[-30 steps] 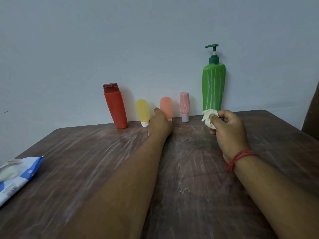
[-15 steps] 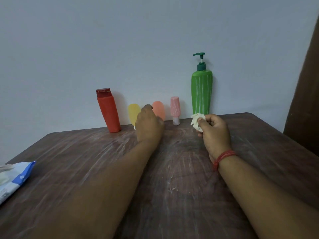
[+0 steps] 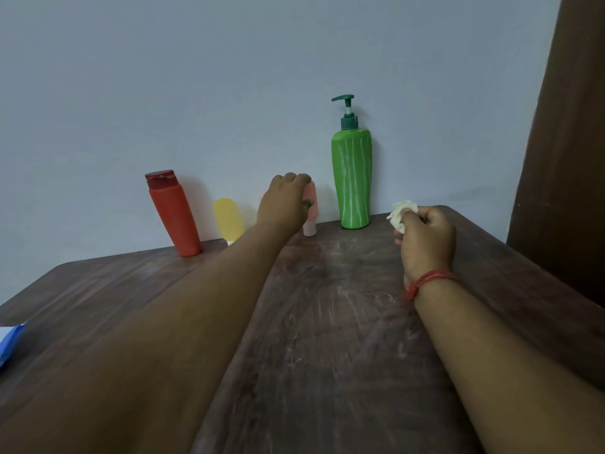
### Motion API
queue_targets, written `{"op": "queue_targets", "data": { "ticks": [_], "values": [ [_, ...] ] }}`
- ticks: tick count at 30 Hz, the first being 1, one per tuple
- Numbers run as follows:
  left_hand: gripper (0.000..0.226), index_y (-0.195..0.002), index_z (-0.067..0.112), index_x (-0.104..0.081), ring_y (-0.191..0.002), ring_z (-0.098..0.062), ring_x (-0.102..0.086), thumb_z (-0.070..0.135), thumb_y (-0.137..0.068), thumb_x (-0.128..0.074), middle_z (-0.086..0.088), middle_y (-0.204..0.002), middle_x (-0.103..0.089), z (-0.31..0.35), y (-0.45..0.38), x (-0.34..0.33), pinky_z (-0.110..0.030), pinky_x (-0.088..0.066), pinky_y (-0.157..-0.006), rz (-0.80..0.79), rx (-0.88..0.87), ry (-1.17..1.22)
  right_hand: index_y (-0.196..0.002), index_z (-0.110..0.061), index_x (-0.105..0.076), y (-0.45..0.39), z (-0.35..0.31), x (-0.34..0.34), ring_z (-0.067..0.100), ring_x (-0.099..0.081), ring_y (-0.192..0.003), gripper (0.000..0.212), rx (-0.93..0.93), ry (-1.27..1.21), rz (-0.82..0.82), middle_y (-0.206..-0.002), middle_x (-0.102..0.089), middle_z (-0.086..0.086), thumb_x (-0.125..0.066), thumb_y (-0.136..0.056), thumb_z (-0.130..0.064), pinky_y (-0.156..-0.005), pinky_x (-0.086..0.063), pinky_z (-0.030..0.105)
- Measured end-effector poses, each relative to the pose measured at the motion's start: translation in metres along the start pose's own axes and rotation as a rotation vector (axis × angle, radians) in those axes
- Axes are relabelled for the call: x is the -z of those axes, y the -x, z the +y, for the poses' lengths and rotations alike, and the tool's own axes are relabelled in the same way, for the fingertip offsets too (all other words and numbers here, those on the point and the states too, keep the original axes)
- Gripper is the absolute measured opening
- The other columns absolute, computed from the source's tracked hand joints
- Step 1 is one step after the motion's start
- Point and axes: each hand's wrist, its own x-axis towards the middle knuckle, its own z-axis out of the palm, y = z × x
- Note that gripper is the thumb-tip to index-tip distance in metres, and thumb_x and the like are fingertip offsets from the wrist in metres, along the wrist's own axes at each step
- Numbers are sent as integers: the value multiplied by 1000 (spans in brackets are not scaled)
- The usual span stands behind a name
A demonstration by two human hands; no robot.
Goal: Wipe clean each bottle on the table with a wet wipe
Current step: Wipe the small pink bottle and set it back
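- The left hand [image 3: 284, 201] has shifted across the row of bottles: half a second ago it covered the gap between the yellow and orange tubes; now its curled fingers close round the upper part of the small pink plastic bottle with the pale cap at its foot [image 3: 311, 211].
- The pink bottle's cap end sits on the dark wooden desk [image 3: 327, 322]. Whether it has been lifted cannot be told.
- The right hand [image 3: 425, 237] holds the crumpled white wet wipe [image 3: 401, 214] pinched in its fingers, beyond and to the right of the left hand, above the desk.
- The tall green pump bottle [image 3: 352, 181] stands between the two hands, at the wall.
- To the left of the left hand stand the small yellow tube [image 3: 228, 219] and, further left, the leaning red flip-cap bottle [image 3: 173, 214]. The orange tube is almost wholly hidden behind the left hand.
- Judgement: the pink bottle appears to be the next item selected for wiping; the wipe is ready but not yet in contact with it.
- A blue and white packet [image 3: 9, 342] lies at the desk edge, far left of both hands.
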Motion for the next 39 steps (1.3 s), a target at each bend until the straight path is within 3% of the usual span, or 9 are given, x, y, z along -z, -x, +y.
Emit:
{"op": "queue_targets", "data": {
  "ticks": [4, 10, 15, 19, 24, 28, 33, 35, 39],
  "values": [
    [41, -132, 14, -55, -112, -30, -54, 17, -92, -65, -10, -122, -62, 6, -2, -1, -41, -48, -88, 6, 9, 0, -72, -22, -63, 3, 0, -3, 33, -70, -82, 11, 20, 16, -66, -73, -68, -1, -59, -82, -23, -75, -58, 54],
    [28, -122, 15, -55, -100, -25, -61, 23, -96, -58, -3, -114, -64, 10, 0, 8, -37, -49, -79, 42, 120, 151, -73, -23, -63, 0, 3, -2, 27, -69, -76, 13, 15, -1, -65, -75, -69, -1, -59, -85, -19, -73, -59, 49],
    [41, -135, 19, -52, -97, -15, -64, 29, -95, -56, 1, -117, -60, 16, 27, 37, -31, -51, -84, 154, 152, 443, -76, -23, -63, 1, 4, -3, 20, -68, -71, 16, 23, 24, -80, -76, -69, 1, -59, -89, -17, -69, -59, 44],
    [34, -126, 16, -59, -105, -22, -66, 25, -94, -54, -2, -116, -61, -1, 83, 66, -43, -60, -85, 181, 371, 812, -76, -24, -63, 14, -7, -5, 25, -68, -75, 15, 58, 67, -132, -79, -69, 2, -59, -90, -19, -68, -58, 45],
    [13, -109, 9, -57, -91, -18, -70, 10, -97, -61, -12, -111, -65, -22, 161, 94, -26, -60, -73, 244, 685, 1046, -74, -16, -62, 57, -19, -3, 21, -60, -65, 17, 127, 186, -221, -72, -67, 6, -62, -86, -28, -67, -55, 47],
    [17, -97, 10, -54, -100, -35, -70, 10, -89, -69, -19, -111, -65, -29, 208, 112, -33, -56, -70, 233, 890, 1153, -75, -24, -64, 110, -31, 2, 14, -59, -67, 18, 177, 271, -356, -74, -67, -4, -62, -93, -19, -66, -49, 33],
    [17, -94, 6, -50, -105, -38, -69, 2, -90, -66, -14, -106, -61, -19, 241, 141, -47, -56, -97, 132, 1001, 1351, -79, -19, -63, 174, -44, 11, 9, -53, -64, 17, 233, 323, -489, -72, -63, -3, -61, -95, -16, -61, -42, 27],
    [15, -95, 5, -49, -100, -33, -71, -3, -93, -62, -18, -114, -59, -11, 251, 153, -45, -56, -97, 81, 1005, 1487, -80, -20, -64, 199, -50, 13, 9, -55, -66, 15, 302, 341, -537, -75, -64, -4, -62, -94, -14, -63, -44, 25],
    [11, -107, -2, -57, -93, -27, -74, -3, -97, -56, -21, -118, -65, -6, 265, 153, -41, -56, -98, -20, 962, 1610, -81, -27, -61, 220, -51, 9, 11, -56, -77, 16, 546, 534, -624, -82, -59, -11, -64, -89, -14, -69, -47, 36]
  ]
}}
